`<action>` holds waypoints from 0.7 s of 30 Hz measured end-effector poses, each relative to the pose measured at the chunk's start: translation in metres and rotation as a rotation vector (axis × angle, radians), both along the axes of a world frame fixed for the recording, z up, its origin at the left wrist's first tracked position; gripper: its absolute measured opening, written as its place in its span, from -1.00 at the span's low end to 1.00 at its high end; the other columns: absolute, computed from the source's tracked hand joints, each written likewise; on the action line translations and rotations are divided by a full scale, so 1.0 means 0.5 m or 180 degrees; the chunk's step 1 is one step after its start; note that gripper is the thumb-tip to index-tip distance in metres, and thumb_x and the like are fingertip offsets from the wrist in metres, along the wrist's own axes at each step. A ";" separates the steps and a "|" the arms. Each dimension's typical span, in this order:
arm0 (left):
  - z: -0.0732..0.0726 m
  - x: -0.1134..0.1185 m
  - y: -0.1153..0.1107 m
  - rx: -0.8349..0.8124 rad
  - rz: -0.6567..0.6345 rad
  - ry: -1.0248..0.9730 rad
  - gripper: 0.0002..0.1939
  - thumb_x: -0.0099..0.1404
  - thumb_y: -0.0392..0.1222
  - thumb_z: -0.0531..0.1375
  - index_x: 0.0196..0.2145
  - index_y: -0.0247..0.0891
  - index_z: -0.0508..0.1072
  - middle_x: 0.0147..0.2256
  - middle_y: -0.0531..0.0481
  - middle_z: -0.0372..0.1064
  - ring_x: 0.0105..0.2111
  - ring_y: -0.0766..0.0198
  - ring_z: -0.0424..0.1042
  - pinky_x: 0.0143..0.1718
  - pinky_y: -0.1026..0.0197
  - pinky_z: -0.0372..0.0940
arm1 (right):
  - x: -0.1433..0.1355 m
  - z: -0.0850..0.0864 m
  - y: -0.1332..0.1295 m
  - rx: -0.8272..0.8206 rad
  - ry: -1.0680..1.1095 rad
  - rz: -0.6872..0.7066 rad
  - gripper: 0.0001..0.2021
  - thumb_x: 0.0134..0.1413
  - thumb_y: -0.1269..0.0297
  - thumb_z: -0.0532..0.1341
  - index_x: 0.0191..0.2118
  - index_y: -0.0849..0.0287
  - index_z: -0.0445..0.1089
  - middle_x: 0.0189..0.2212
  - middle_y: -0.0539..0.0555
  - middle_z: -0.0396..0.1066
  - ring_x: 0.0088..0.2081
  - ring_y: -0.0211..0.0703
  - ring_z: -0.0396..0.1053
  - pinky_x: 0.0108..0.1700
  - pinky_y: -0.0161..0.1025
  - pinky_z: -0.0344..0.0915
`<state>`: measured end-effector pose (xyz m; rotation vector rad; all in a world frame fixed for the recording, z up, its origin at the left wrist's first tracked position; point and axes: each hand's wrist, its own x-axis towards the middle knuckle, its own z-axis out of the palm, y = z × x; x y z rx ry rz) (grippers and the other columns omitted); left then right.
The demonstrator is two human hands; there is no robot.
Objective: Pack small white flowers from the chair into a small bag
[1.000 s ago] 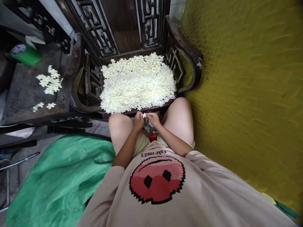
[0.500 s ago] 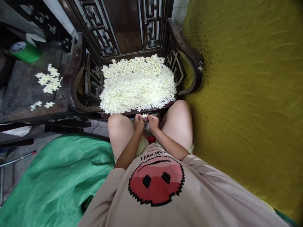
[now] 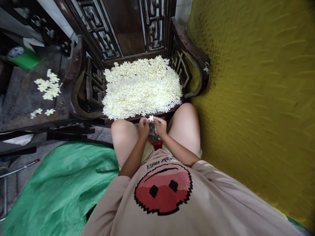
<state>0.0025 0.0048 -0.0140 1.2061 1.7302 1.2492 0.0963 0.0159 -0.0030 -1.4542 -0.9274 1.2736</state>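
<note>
Two hands: low before the chair [image 3: 130, 36], between the knees [image 3: 188, 123].
Right hand [image 3: 160, 127]: thumb and fingers pinched on one white flower [image 3: 151, 118], just off the chair's front edge.
Left hand [image 3: 144, 128]: curled, fingertips right beside that flower; whether they grip anything, I cannot tell.
Heap [image 3: 142, 88]: white blossoms, pale yellow at the centres, packed over most of the chair's seat; a dark strip shows along the front edge.
Chair: dark, glossy wood, with openwork panels in the back and curved arms, the right one scuffed pale at its end.
Table [image 3: 21, 85]: worn dark planks, just left of the chair; on it a cluster of flowers [image 3: 49, 86] and a few loose blooms [image 3: 50, 112].
Tape [image 3: 24, 58]: a green roll, at the table's far side, left of the chair.
Yellow sheet [image 3: 251, 98]: embossed with short raised bars, standing to the chair's right.
Tiles [image 3: 184, 9]: pale, on the wall behind the chair.
Floor [image 3: 99, 133]: grey, speckled, left of the chair's front.
Green cloth [image 3: 66, 183]: crumpled, on the near left side of the chair.
</note>
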 end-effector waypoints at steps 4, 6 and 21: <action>0.010 -0.004 0.001 -0.0078 0.0022 -0.0006 -0.77 0.14 0.00 0.16 -0.38 -0.22 0.33 -0.44 0.05 0.31 -0.41 0.32 0.30 -0.29 0.26 0.21 | 0.015 0.013 -0.002 0.0413 -0.0145 0.0306 -0.77 0.03 0.13 0.18 -0.29 0.10 0.53 -0.20 0.05 0.49 -0.11 -0.12 0.39 0.00 -0.22 0.28; 0.006 -0.002 -0.001 -0.0075 0.0178 0.0032 -0.74 0.10 0.01 0.21 -0.37 -0.22 0.35 -0.45 0.06 0.32 -0.42 0.33 0.31 -0.29 0.27 0.22 | 0.014 0.012 -0.004 0.0588 -0.0249 0.0292 -0.79 0.05 0.16 0.18 -0.30 0.09 0.54 -0.21 0.06 0.49 -0.12 -0.13 0.40 0.01 -0.23 0.27; -0.001 -0.002 -0.012 0.0158 0.0218 0.0517 -0.78 0.20 -0.17 0.14 -0.23 -0.22 0.53 -0.29 -0.04 0.45 -0.32 0.29 0.41 -0.19 0.24 0.28 | 0.001 -0.015 -0.003 0.0593 0.0142 0.0326 -0.78 -0.12 0.13 0.29 -0.38 0.17 0.51 -0.24 0.12 0.50 -0.23 -0.16 0.45 -0.11 -0.22 0.37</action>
